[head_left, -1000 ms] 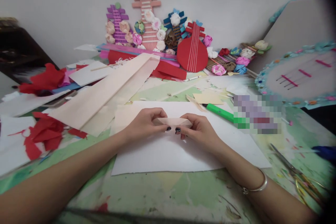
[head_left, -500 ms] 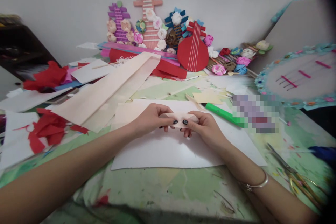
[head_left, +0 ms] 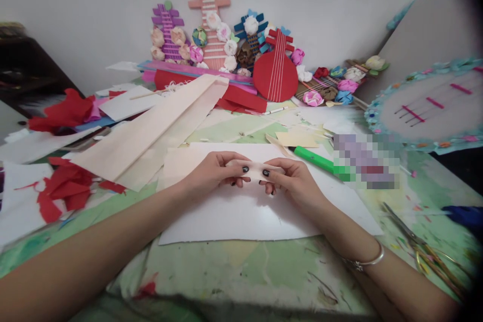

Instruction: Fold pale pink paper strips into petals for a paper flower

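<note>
A small strip of cream paper [head_left: 255, 167] is pinched between my two hands, above a white sheet [head_left: 226, 221] on the table. My left hand [head_left: 221, 170] grips its left end, thumb on the near face and fingers behind. At the right end my right hand [head_left: 289, 177] holds it the same way, closed on the paper. Both thumbs lie close to each other along the strip. Parts of the paper are hidden by the thumbs and fingers.
A green box cutter [head_left: 320, 162] lies right of my hands, with gold-handled scissors [head_left: 418, 246] nearer. Long cream paper [head_left: 151, 128] and crumpled red paper [head_left: 68, 186] spread leftward. Behind stand paper-flowered instrument models, including a red lute [head_left: 276, 78].
My left thumb has slid slightly left along the paper, so the thumbs are a little farther apart. The paper looks more rounded, and the view has shifted slightly.
</note>
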`<state>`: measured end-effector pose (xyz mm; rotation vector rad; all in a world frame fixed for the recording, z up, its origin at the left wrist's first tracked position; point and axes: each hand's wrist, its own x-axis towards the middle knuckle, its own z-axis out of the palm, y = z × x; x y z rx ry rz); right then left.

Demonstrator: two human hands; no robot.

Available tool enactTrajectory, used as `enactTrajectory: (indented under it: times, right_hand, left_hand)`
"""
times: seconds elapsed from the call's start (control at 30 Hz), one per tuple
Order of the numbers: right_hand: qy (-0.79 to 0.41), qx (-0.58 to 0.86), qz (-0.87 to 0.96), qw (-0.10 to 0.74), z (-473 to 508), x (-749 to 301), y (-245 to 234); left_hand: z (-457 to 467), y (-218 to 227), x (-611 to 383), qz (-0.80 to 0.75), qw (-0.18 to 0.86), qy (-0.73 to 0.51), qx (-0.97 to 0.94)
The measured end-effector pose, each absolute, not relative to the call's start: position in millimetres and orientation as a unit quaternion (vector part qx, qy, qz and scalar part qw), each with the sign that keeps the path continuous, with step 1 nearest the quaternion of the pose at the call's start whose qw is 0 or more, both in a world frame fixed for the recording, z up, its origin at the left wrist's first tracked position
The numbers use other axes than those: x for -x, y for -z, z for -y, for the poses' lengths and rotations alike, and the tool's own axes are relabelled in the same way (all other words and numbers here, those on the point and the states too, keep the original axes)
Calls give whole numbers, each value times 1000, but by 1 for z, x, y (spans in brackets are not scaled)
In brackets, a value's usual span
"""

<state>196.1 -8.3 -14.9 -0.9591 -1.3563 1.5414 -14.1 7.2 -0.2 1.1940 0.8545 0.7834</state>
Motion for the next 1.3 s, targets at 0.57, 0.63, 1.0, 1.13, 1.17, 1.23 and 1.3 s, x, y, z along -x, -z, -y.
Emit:
enactTrajectory:
  times: [0.57, 0.63, 1.0, 1.13, 1.17, 1.23, 1.3]
  right_hand:
    - [-699, 314, 455, 454, 12, -197, 10]
    - [-708, 303, 450, 452, 12, -197, 10]
    - [-728, 278, 425, 460, 13, -195, 10]
    - [-734, 273, 419, 459, 13, -194, 11]
    - [-735, 271, 419, 459, 13, -194, 11]
    - [-738, 267, 419, 457, 13, -195, 11]
    - [-740, 265, 421, 454, 13, -195, 10]
  left_hand:
    - [-3, 5, 17, -307, 747, -392, -441]
    - [-3, 5, 17, -297, 754, -395, -433]
    - [0, 5, 11, -268, 787, -397, -388]
    - [1, 3, 10, -268, 802, -399, -353]
    - [2, 3, 10, -267, 807, -400, -342]
    - [3, 2, 10, -261, 813, -407, -324]
    - [5, 2, 9, -259, 806, -424, -322]
